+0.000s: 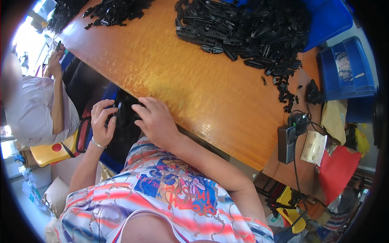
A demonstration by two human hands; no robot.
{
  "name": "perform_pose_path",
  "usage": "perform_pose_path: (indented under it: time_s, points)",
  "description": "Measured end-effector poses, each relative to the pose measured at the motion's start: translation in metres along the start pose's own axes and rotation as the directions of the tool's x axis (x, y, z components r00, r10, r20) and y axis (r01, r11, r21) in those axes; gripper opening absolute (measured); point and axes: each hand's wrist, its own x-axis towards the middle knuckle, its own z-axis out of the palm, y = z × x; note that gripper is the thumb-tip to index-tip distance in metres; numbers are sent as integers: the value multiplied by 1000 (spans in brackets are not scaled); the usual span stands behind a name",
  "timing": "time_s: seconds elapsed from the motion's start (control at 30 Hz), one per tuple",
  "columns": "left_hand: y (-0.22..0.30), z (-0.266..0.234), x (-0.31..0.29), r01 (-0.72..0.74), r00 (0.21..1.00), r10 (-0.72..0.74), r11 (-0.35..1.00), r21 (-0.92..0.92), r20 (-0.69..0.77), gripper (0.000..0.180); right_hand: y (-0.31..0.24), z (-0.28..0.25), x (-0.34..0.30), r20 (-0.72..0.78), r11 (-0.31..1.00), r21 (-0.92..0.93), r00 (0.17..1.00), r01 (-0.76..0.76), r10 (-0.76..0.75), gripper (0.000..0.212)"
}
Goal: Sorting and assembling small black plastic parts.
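We see a wooden worktop [194, 93] reaching across most of the view. At its far right lies a large heap of black plastic pieces [243, 30]. Past the worktop's left edge, a co-worker [40, 109] in a pale shirt sits with a small dark piece [59, 45] in the fingers. Behind and beside the large heap, at the worktop's far right corner, we find a blue tub [330, 26]; we cannot tell whether pieces lie inside it. Off the worktop's right end stands a blue bin [348, 87] with a whitish patch [343, 65] on it; its contents we cannot make out. Just off the worktop's near left edge, below the hands, we see a dark mass [126, 127] with blue showing around it, too dim for us to say whether that is a container. A smaller black heap [117, 12] lies at the worktop's far left. Over the worktop's near left edge we see the right hand [156, 121], fingers loosely bent; to its left, the left hand [103, 123] is half curled, thumb apart from the fingers. We cannot tell whether either grips anything. A black box [286, 143] stands at the worktop's right end.
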Motion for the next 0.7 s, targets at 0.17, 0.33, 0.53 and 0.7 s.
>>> perform_pose_path:
  time_s: [0.17, 0.33, 0.53, 0.7]
  points:
    - [29, 52, 90, -93, 994, 85, 987, -134, -68, 28, 53, -106, -14, -256, 966, -202, 960, -163, 109, 26]
    - [44, 138, 223, -165, 986, 162, 982, -94, -44, 68, 112, -226, -57, -520, 759, -445, 827, -476, 213, 24]
    - [52, 205, 282, -96, 995, 95, 995, 41, 6, 70, 159, -277, -76, -747, 369, -547, 637, -751, 188, 37]
    - [61, 214, 278, -97, 995, 98, 995, 23, -23, 65, 175, -276, -72, -769, 259, -538, 592, -803, 240, 42]
